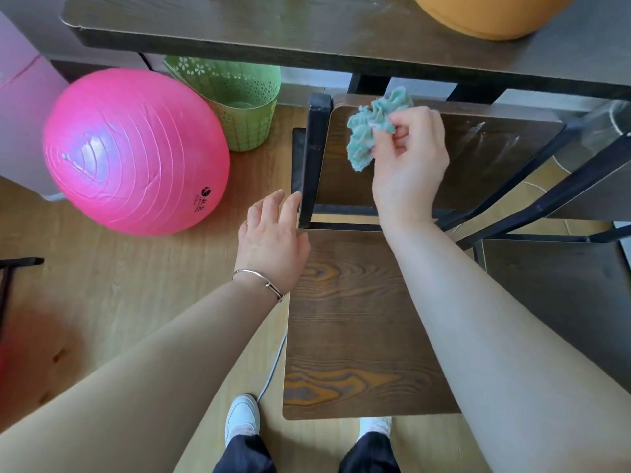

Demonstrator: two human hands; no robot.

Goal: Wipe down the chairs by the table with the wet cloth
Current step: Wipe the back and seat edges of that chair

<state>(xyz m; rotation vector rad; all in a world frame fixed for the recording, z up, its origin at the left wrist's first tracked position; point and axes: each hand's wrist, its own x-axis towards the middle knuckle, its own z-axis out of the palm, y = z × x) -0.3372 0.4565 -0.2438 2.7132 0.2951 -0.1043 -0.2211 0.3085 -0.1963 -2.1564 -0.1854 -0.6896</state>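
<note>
The table (239, 32) is spanning the far side of the view, and its near edge is overhanging the chair (355, 319) that the person is facing. The chair's seat is lying closest to the person. Its wooden back panel (485, 158) is standing beyond the seat, just under that table edge, with its long axis running left to right. A second chair (553, 302) is sitting just beside the first on the right, while a pink ball (136, 151) and a green basket (239, 104) are resting on the floor to the left. The right grip (409, 158) is curling its fingers and thumb around the bunched wet cloth (365, 134), holding it over the left end of the back panel. It cannot be told whether the cloth is touching the wood. The left grip (269, 240) is holding nothing: its fingers are lying straight and relaxed at the seat's far left corner, just beside the black frame post (316, 155). Almost all of the panel is stretching away to the right of the cloth, so the coming stroke is probably heading rightward along that long axis. The right grip is the nearer one for this, and the left is seemingly placed to steady the frame.
</note>
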